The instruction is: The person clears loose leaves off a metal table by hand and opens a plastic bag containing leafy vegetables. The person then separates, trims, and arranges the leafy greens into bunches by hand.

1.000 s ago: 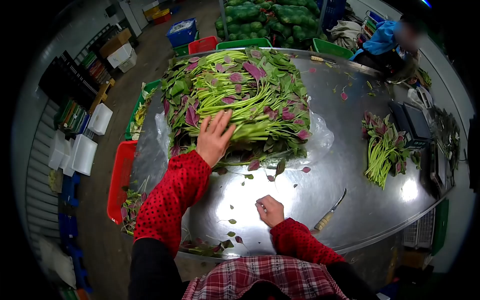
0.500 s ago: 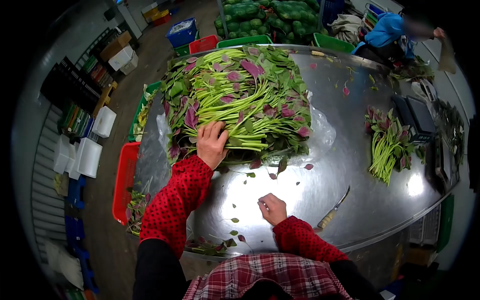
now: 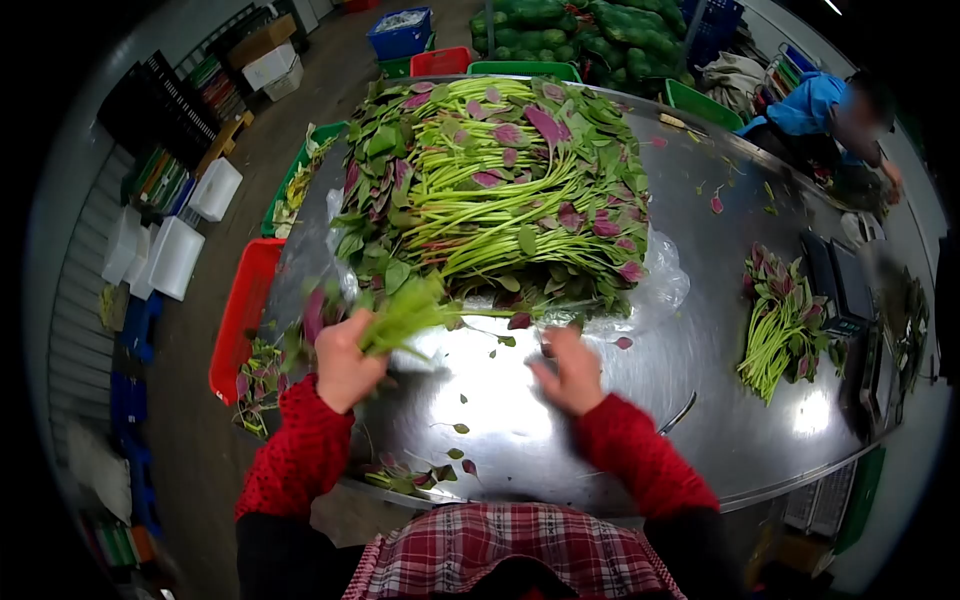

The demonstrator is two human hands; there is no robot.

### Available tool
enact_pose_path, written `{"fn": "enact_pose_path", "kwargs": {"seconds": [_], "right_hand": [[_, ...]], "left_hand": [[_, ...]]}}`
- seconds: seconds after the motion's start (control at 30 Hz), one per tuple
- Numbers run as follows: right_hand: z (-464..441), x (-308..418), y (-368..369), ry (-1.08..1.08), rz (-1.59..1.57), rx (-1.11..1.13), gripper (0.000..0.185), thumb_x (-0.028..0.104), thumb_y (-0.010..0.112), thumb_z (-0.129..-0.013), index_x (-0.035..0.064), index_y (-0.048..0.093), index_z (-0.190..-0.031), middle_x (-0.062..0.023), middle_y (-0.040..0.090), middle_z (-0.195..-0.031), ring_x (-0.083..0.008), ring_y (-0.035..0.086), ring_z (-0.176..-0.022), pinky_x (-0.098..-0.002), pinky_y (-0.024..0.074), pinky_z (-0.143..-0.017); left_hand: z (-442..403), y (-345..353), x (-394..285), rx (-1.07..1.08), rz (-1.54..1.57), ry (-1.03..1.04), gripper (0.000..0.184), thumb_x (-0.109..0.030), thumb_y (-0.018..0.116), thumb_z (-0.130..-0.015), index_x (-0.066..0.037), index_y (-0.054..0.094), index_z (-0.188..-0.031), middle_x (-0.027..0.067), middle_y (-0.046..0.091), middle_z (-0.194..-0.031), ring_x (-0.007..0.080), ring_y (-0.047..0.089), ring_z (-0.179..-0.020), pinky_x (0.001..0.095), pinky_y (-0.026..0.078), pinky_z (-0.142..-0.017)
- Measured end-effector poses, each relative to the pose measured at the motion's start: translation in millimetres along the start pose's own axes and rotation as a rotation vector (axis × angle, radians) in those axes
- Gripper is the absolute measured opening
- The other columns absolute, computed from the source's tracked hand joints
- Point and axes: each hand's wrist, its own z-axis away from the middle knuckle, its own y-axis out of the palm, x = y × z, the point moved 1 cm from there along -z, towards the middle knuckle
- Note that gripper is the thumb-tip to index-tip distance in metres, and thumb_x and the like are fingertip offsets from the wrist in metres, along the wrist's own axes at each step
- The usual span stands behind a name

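A large pile of leafy greens (image 3: 500, 190) with green stems and purple-marked leaves lies on the metal table (image 3: 690, 330). In front of its left corner my left hand (image 3: 347, 365) is closed round a small bunch of stems (image 3: 410, 315), blurred by motion. My right hand (image 3: 572, 372) is over the table just in front of the pile, thumb and fingers apart, with nothing visible between them. A curved knife (image 3: 679, 412) lies beside my right sleeve, its handle hidden. Clear plastic (image 3: 665, 275) shows under the pile's right side.
A separate bunch (image 3: 775, 335) lies at the right beside a black scale (image 3: 840, 285). A red crate (image 3: 245, 320) stands off the table's left edge. Loose leaves (image 3: 410, 475) lie along the near edge. A person in blue (image 3: 810, 110) is at the far right.
My left hand has lifted a bunch off the pile and drawn it left and nearer. My right hand has moved forward and opened. The view has shifted; the person's arm is lower.
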Motion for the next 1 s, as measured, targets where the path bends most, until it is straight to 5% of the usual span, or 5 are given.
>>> {"fn": "enact_pose_path", "kwargs": {"seconds": [0.07,0.37,0.63,0.8,1.0], "right_hand": [[-75,18,-42,-0.28,0.174,-0.03,0.07,0.02,0.082,-0.063,-0.0002,0.05,-0.121,-0.018,0.053,-0.117,-0.0378,0.051,-0.11,-0.0432,0.0429,-0.092],[-210,12,-34,-0.512,0.651,0.272,0.109,0.039,0.088,-0.05,-0.0025,0.036,-0.137,-0.0181,0.049,-0.126,-0.0344,0.045,-0.121,-0.0436,0.0335,-0.105],[-182,26,-23,-0.64,0.796,0.251,0.034,0.016,0.067,-0.063,0.0021,0.05,-0.09,-0.0119,0.057,-0.075,-0.0283,0.057,-0.073,-0.0382,0.041,-0.069],[-127,59,-23,-0.265,0.439,0.502,0.052,0.025,0.077,-0.062,-0.0006,0.045,-0.094,-0.0185,0.059,-0.076,-0.038,0.062,-0.068,-0.0456,0.049,-0.058],[-89,60,-7,-0.013,0.377,0.738,0.061,0.033,0.074,-0.068,-0.0102,0.046,-0.101,-0.0268,0.062,-0.089,-0.0397,0.065,-0.072,-0.0438,0.0533,-0.063]], "left_hand": [[-4,-14,-18,0.067,0.634,-0.594,0.015,-0.013,0.067,-0.083,-0.001,0.061,-0.075,0.0032,0.061,-0.068,0.0108,0.053,-0.052,0.0276,0.046,-0.052],[-20,211,-15,-0.445,1.982,-1.064,0.024,-0.017,0.062,-0.09,0.0,0.052,-0.105,0.0127,0.061,-0.1,0.0248,0.062,-0.094,0.038,0.052,-0.086],[-42,225,-20,-0.252,2.133,-0.928,0.021,0.0,0.062,-0.078,-0.004,0.062,-0.098,0.0049,0.065,-0.092,0.0215,0.063,-0.084,0.0358,0.051,-0.079],[13,191,-14,0.122,2.256,-0.613,0.042,0.0,0.058,-0.078,0.0,0.054,-0.12,0.011,0.063,-0.111,0.0252,0.062,-0.101,0.0361,0.05,-0.092],[44,190,-14,-0.062,1.919,-0.683,0.045,-0.01,0.063,-0.081,0.0,0.052,-0.124,0.01,0.061,-0.118,0.0229,0.06,-0.108,0.0356,0.047,-0.096]]}}
